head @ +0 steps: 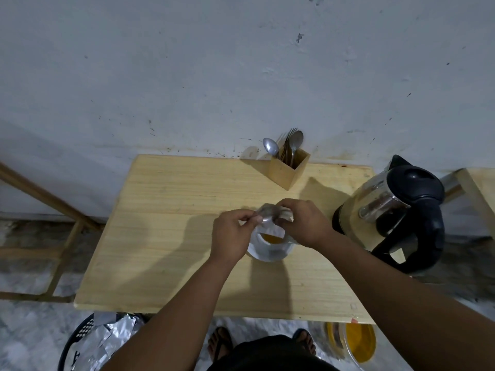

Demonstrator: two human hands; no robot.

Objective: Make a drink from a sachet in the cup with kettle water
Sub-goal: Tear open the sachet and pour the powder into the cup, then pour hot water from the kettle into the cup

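Observation:
A white cup (268, 250) stands on the wooden table (166, 236) with orange powder (272, 238) at its bottom. Directly above its far rim I hold a silver sachet (267, 215), pinched between my left hand (233, 232) and my right hand (304, 223). Both hands grip it by the fingertips, and the sachet looks crumpled. The kettle (396, 212), steel and glass with a black lid and handle, stands on the table's right edge, lid closed.
A wooden holder (289, 168) with spoons and forks stands by the wall at the table's back. Under the table are a dark basket (77, 341) with foil wrappers and a jar (353, 341) with a yellow lid. My feet show below.

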